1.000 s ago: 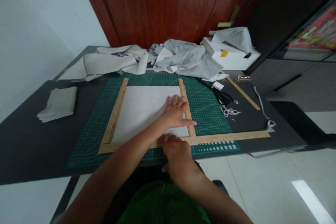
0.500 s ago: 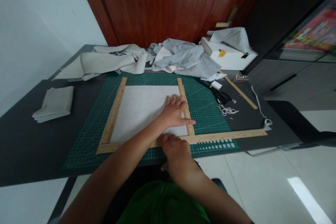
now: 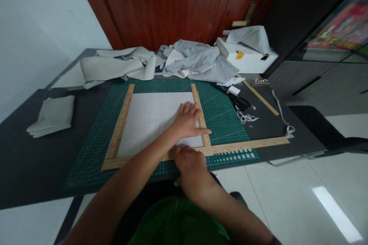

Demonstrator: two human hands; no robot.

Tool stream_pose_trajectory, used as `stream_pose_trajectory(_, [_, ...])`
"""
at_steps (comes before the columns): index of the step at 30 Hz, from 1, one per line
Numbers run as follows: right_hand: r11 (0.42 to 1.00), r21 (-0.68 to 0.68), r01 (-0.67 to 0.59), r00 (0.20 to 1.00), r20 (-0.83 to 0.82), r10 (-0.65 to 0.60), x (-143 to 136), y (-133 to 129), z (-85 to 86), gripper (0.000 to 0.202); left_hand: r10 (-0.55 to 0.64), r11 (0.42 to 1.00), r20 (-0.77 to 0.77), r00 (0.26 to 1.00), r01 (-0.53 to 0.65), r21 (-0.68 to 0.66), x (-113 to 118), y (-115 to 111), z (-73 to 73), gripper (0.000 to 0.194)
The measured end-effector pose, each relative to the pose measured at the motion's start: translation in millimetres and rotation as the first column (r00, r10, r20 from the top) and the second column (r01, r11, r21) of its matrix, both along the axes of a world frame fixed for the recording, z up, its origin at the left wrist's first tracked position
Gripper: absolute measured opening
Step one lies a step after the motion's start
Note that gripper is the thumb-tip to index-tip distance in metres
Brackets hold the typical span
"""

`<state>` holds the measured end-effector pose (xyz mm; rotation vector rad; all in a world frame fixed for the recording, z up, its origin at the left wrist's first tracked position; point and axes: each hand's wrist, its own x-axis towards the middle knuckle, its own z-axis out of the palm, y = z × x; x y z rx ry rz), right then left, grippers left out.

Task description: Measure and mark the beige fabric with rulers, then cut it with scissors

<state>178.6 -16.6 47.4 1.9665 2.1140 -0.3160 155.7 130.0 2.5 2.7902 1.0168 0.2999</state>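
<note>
White cloth (image 3: 152,116), centre of the frame, flat between wooden rulers: light and limp, I judge, prone to wrinkling; best lifted by its far corners. Long ruler (image 3: 247,145), lower centre to right: stiff, perhaps slippery; press mid-length. My left hand (image 3: 186,121): fingers apart, thumb across the short ruler (image 3: 195,95). Right hand (image 3: 192,166): fingers curled over the long ruler; whether clamped, I cannot tell.

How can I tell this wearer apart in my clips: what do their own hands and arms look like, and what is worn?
The left hand and right hand are bare: no gloves, rings or watch visible. Forearms sleeveless, save a dark edge, perhaps cloth, by the right elbow. Between them, a green garment.
</note>
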Motion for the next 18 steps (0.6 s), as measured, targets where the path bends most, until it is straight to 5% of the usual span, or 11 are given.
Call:
stream_pose_trajectory(5, [0.998,-0.055,-0.005,1.000,-0.008,0.005,1.5,4.2,3.0,0.057,0.007,1.000,-0.017,1.000,-0.007,-0.016,0.6,0.9,-3.0,0.101])
stream_pose_trajectory(13, [0.990,-0.139,0.011,0.998,-0.055,-0.019,-2.6,11.2,-0.8,0.095,-0.026,0.999,-0.049,0.998,0.024,-0.041,-7.0,2.4,-0.7,0.114])
stream_pose_trajectory(18, [0.990,-0.141,-0.033,0.986,-0.167,0.009,9.0,6.9,17.3,0.102,-0.031,0.997,-0.045,0.998,0.028,-0.071,-11.9,2.1,1.2,0.119])
